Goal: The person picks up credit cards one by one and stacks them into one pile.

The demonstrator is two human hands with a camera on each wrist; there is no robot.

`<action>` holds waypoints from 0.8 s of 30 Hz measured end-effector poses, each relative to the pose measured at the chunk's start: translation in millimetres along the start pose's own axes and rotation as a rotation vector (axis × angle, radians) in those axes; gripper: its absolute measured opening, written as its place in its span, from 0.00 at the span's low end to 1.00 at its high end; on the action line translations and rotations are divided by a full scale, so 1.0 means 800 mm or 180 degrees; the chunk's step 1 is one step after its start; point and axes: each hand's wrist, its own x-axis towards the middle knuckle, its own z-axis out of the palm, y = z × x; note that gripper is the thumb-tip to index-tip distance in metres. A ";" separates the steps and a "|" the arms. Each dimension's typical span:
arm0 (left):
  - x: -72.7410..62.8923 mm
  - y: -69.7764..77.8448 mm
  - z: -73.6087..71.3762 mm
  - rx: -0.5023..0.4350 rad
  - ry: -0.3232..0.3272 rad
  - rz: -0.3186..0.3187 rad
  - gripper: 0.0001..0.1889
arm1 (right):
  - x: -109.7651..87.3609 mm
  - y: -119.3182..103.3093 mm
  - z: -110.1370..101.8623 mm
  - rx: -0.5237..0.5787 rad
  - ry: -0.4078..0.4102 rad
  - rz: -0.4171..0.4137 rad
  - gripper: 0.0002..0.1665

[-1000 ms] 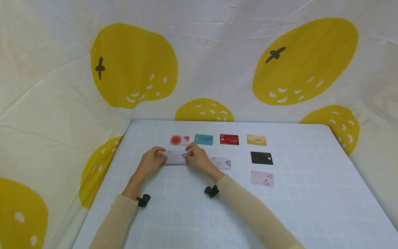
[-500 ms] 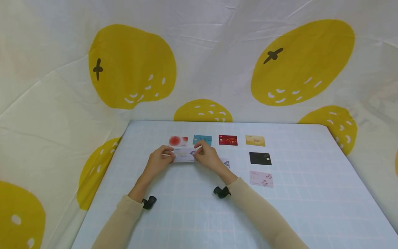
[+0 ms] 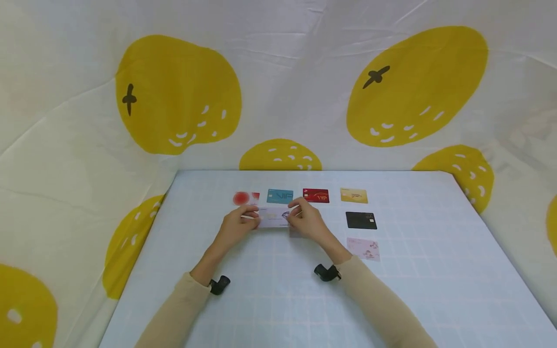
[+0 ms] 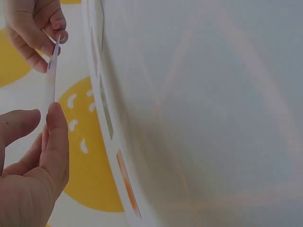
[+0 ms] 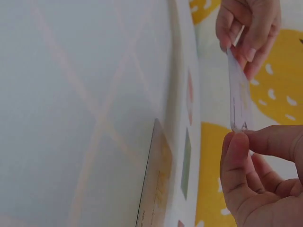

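Note:
My left hand (image 3: 236,226) and right hand (image 3: 308,221) hold a pale lilac card (image 3: 271,217) level between them, a little above the table. The left fingers grip its left end, and my right thumb and fingers pinch its right end. In the right wrist view the lilac card (image 5: 240,92) is seen at a slant, with the right hand (image 5: 265,175) at its near end. Edge-on in the left wrist view, the card (image 4: 51,78) runs between both hands. Another pale card (image 3: 297,233) lies on the table, partly hidden by the right hand.
Along the back lie a red-and-white card (image 3: 246,198), a teal card (image 3: 280,195), a red card (image 3: 316,195) and a gold card (image 3: 354,195). A black card (image 3: 361,220) and a pink card (image 3: 363,249) lie to the right. Patterned cloth (image 3: 278,72) hangs behind the table.
Both hands have moved to the right with the lilac card, from below the red-and-white card to below the teal one. The right hand now covers more of the pale card on the table.

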 end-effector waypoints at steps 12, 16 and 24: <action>0.005 0.006 0.040 -0.0153 -0.0265 0.0152 0.19 | -0.021 0.016 -0.032 -0.0025 0.0117 0.0280 0.18; 0.006 0.009 0.053 -0.0043 -0.0322 0.0113 0.20 | -0.025 0.021 -0.041 -0.0144 0.0182 0.0335 0.18; 0.007 0.017 0.070 0.0150 -0.0447 0.0131 0.20 | -0.029 0.037 -0.052 -0.0254 0.0238 0.0371 0.16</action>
